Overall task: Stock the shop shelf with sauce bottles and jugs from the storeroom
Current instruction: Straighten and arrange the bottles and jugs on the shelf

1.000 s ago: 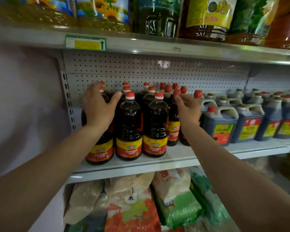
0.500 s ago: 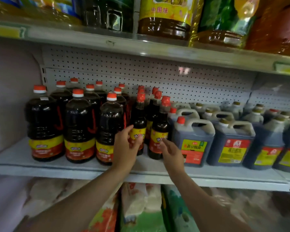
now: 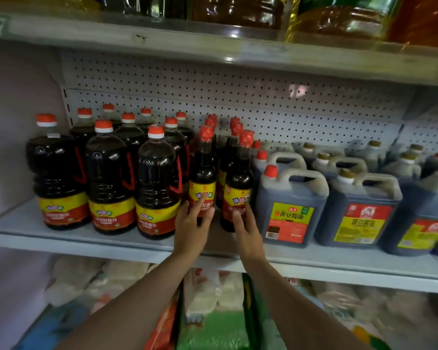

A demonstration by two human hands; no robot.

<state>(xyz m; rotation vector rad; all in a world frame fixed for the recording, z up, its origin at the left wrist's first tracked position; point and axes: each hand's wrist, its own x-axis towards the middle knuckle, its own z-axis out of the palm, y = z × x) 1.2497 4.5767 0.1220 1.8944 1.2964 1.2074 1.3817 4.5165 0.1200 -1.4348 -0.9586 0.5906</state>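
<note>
Two slim dark sauce bottles with red caps stand at the front of the middle shelf [image 3: 111,242]. My left hand [image 3: 191,227] lies against the lower label of the left slim bottle [image 3: 203,178], fingers fairly straight and thumb on its right side. My right hand [image 3: 247,229] touches the base of the right slim bottle [image 3: 239,184] with straight fingers. Left of them stand several big dark bottles [image 3: 157,183] with red-and-white caps. To the right, handled soy sauce jugs [image 3: 290,205] fill the shelf.
More slim bottles stand behind the front two. The perforated back panel [image 3: 238,102] closes the shelf. The upper shelf [image 3: 213,50] carries large oil jugs. Bagged goods [image 3: 213,322] lie on the level below. A pale wall [image 3: 13,122] bounds the left side.
My hands left the tops of the big bottles and dropped down to the two slim bottles' bases. The view shifted right and came closer to the shelf.
</note>
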